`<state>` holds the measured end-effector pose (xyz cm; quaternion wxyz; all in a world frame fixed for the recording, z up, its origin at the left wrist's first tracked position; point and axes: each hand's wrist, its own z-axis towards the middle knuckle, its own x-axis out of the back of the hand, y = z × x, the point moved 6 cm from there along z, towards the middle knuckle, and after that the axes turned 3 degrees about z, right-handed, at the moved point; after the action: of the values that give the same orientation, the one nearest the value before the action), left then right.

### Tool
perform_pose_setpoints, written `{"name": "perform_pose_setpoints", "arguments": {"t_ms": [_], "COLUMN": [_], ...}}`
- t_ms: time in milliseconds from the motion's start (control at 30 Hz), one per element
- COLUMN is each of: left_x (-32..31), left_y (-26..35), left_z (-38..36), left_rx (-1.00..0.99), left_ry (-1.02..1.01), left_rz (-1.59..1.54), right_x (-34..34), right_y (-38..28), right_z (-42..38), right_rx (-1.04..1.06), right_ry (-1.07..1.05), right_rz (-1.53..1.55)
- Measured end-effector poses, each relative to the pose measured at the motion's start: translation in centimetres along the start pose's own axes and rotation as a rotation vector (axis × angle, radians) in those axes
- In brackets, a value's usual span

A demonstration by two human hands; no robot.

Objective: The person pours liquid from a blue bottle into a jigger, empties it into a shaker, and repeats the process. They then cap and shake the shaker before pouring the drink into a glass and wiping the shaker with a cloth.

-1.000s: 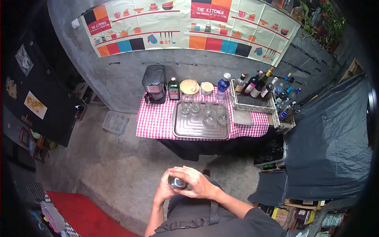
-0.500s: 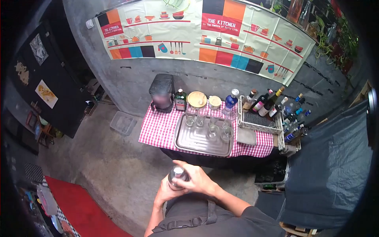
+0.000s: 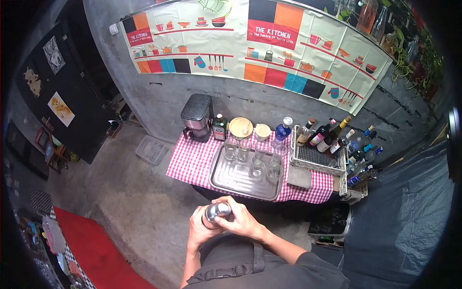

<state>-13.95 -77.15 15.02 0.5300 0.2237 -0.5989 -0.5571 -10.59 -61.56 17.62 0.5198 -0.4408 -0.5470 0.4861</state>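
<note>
Left hand (image 3: 198, 230) and right hand (image 3: 244, 223) grasping a steel shaker (image 3: 217, 211), near edge of a tray (image 3: 230, 176) at one o'clock, floor (image 3: 132, 212) spreading wide at nine

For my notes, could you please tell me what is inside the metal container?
The metal container hides its inside, so any contents cannot be seen. Only its shiny rounded end and part of its side show; the left hand and right hand partly cover it.
</note>
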Motion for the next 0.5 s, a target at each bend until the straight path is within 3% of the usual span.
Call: {"name": "perform_pose_setpoints", "arguments": {"t_ms": [33, 100, 133, 200, 233, 267, 300, 400, 500], "left_x": [0.4, 0.3, 0.2, -0.1, -0.3, 0.0, 0.8, 3.4, 5.8], "left_y": [0.8, -1.3, -2.0, -3.4, -4.1, -4.4, -3.0, -3.3, -2.9], "left_z": [0.2, 0.3, 0.4, 0.5, 0.2, -0.1, 0.3, 1.2, 1.9], "left_rx": [-0.136, -0.164, -0.147, -0.039, 0.057, 0.068, 0.098, 0.002, -0.127], "left_ry": [0.035, 0.075, 0.066, -0.03, -0.115, -0.203, -0.194, -0.21, -0.119], "left_rz": [0.193, 0.246, 0.146, -0.087, -0.218, -0.1, -0.236, -0.033, 0.099], "right_x": [0.0, -0.4, -0.9, -1.9, -1.8, -1.8, -1.9, -3.1, -6.0], "right_y": [-0.9, -2.9, -3.2, -3.8, -3.6, -3.2, -2.6, -1.0, -3.0], "right_z": [-0.5, -0.7, -0.4, 0.2, 0.9, 1.4, 1.9, 1.8, 1.6], "right_rx": [0.172, 0.543, 0.573, 0.598, 0.428, 0.257, 0.025, 0.107, 0.445], "right_ry": [-0.019, -0.064, -0.053, -0.029, 0.027, 0.078, 0.048, 0.185, 0.103], "right_rz": [-0.017, -0.135, -0.238, -0.348, -0.293, -0.233, -0.056, -0.007, -0.13]}}
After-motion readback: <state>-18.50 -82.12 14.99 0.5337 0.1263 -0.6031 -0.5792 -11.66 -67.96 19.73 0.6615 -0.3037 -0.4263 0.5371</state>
